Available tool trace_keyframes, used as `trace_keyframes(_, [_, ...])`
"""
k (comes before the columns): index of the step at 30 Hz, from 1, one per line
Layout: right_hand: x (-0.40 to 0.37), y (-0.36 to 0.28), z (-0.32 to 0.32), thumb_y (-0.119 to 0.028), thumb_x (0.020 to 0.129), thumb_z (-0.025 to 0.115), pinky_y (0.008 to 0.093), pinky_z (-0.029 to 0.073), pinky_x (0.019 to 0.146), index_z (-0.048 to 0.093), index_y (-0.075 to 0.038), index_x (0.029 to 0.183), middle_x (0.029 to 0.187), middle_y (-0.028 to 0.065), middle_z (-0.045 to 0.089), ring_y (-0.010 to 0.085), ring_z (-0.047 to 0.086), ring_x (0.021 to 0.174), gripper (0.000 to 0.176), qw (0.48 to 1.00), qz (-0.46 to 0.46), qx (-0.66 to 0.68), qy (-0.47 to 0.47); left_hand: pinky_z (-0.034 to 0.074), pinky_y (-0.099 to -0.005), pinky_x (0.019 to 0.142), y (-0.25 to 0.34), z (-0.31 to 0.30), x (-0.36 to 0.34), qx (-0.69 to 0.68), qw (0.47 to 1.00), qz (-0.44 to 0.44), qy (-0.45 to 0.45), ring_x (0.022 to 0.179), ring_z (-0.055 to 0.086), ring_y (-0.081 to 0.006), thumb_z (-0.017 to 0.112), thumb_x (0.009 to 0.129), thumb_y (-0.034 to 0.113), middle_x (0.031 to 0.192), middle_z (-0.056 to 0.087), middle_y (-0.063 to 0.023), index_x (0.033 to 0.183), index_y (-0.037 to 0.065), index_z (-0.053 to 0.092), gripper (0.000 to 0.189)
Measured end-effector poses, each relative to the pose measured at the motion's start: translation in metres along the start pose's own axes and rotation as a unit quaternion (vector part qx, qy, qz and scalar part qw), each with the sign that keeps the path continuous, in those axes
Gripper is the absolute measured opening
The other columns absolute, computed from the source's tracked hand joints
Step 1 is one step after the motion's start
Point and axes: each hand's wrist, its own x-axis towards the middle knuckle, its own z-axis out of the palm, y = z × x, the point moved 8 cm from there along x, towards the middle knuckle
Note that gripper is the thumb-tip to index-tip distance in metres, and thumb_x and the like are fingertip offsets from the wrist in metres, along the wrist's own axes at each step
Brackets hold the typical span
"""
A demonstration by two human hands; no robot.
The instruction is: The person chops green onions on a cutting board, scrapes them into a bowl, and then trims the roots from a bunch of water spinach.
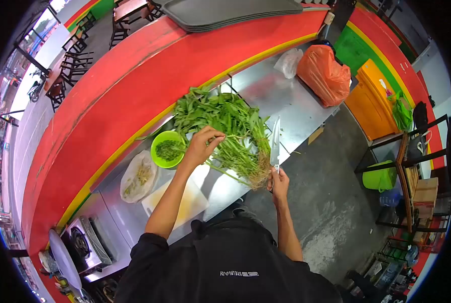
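Note:
A large pile of leafy greens with long stems (220,113) lies on the metal counter, its brown roots (258,171) toward the near edge. My left hand (204,145) is closed in a pinch over the pile's left side, with a thin green stem at its fingertips. In my right hand (279,184) is a knife (275,141), its blade pointing away from me just right of the roots. Left of my left hand stands a lime-green bowl (158,157) with cut greens inside.
A white cutting board (191,206) and a clear plastic bag with scraps (138,177) lie at the left. An orange-red plastic bag (325,76) sits at the counter's far right end. A red wall (129,86) borders the back; a gas stove (87,245) stands far left.

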Motion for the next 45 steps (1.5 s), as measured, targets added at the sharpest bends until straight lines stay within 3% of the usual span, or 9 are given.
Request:
trace_keyframes(9, [-0.108,0.088,0.074,-0.029,0.101,0.06,0.0236,0.035,0.038,0.062,-0.004,0.098,0.067,-0.0002,0.055,0.0063,0.047,0.045,0.025,0.999,0.045,-0.007,-0.03,0.05,-0.0374,0.068,0.049,-0.144,-0.152,0.127,0.989,-0.059,0.038,0.075,0.063,-0.0251,0.071,0.091,0.016,0.087,0.063,-0.0119,0.098,0.003,0.072,0.014])
trace_keyframes(12, [-0.154,0.123,0.118,-0.027,0.103,0.056,0.024,0.034,0.037,0.061,-0.002,0.098,0.068,0.001,0.056,0.0064,0.046,0.044,0.026,0.991,0.071,-0.022,-0.108,0.051,-0.0362,0.067,-0.004,-0.152,-0.226,0.112,0.981,-0.138,0.075,0.072,0.064,-0.0253,0.073,0.088,0.014,0.084,0.064,-0.014,0.092,0.001,0.072,0.014])
trace_keyframes(15, [-0.196,0.157,0.146,-0.022,0.102,0.058,0.0229,0.034,0.038,0.064,0.0,0.118,0.068,0.0004,0.056,0.0055,0.045,0.044,0.028,0.984,0.056,-0.106,-0.132,0.052,-0.0362,0.068,-0.093,-0.125,-0.31,0.079,0.964,-0.231,0.107,0.073,0.065,-0.0265,0.073,0.087,0.011,0.084,0.065,-0.0162,0.09,-0.001,0.071,0.013])
trace_keyframes(18, [-0.227,0.174,0.157,-0.019,0.1,0.06,0.0273,0.048,0.059,0.058,0.003,0.132,0.081,0.0061,0.066,0.0111,0.06,0.067,0.039,0.943,-0.07,-0.266,-0.187,0.053,-0.035,0.069,-0.154,-0.091,-0.365,0.07,0.956,-0.253,0.134,0.075,0.067,-0.0264,0.07,0.085,0.005,0.085,0.066,-0.0169,0.091,-0.002,0.071,0.009])
trace_keyframes(20, [-0.245,0.172,0.162,-0.018,0.098,0.062,0.0276,0.049,0.066,0.058,0.003,0.132,0.09,0.0082,0.068,0.0105,0.061,0.076,0.04,0.898,-0.129,-0.372,-0.195,0.055,-0.0361,0.073,-0.169,-0.074,-0.38,0.07,0.953,-0.244,0.164,0.08,0.069,-0.0288,0.067,0.083,-0.003,0.088,0.068,-0.018,0.094,-0.002,0.07,0.012])
trace_keyframes(24, [-0.266,0.166,0.167,-0.02,0.098,0.062,0.0324,0.05,0.067,0.059,0.0,0.133,0.093,0.0152,0.072,0.0162,0.064,0.076,0.04,0.895,-0.066,-0.388,-0.211,0.053,-0.0418,0.079,-0.179,-0.056,-0.389,0.047,0.959,-0.228,0.163,0.086,0.066,-0.036,0.065,0.084,0.0,0.09,0.067,-0.0209,0.094,-0.002,0.071,0.012])
trace_keyframes(26, [-0.27,0.162,0.171,-0.016,0.098,0.059,0.0414,0.051,0.088,0.057,0.002,0.133,0.113,0.0279,0.067,0.039,0.068,0.105,0.04,0.881,-0.066,-0.41,-0.225,0.053,-0.0422,0.079,-0.181,-0.057,-0.387,0.062,0.955,-0.236,0.17,0.086,0.066,-0.0367,0.065,0.084,0.001,0.091,0.067,-0.0209,0.094,-0.002,0.071,0.012])
trace_keyframes(37, [-0.26,0.155,0.176,-0.015,0.096,0.062,0.0444,0.052,0.084,0.06,-0.002,0.131,0.108,0.0281,0.067,0.0435,0.066,0.1,0.038,0.842,-0.156,-0.452,-0.251,0.051,-0.0445,0.081,-0.181,-0.057,-0.383,0.066,0.956,-0.247,0.146,0.09,0.064,-0.0379,0.065,0.085,0.006,0.092,0.066,-0.0206,0.096,0.0,0.072,0.014])
trace_keyframes(45, [-0.26,0.162,0.181,-0.015,0.096,0.061,0.0518,0.05,0.07,0.059,-0.008,0.133,0.085,0.0246,0.063,0.0445,0.064,0.079,0.038,0.799,-0.229,-0.49,-0.264,0.051,-0.0449,0.082,-0.181,-0.055,-0.384,0.069,0.958,-0.238,0.141,0.091,0.064,-0.0382,0.064,0.087,0.007,0.094,0.065,-0.0205,0.098,0.0,0.072,0.015])
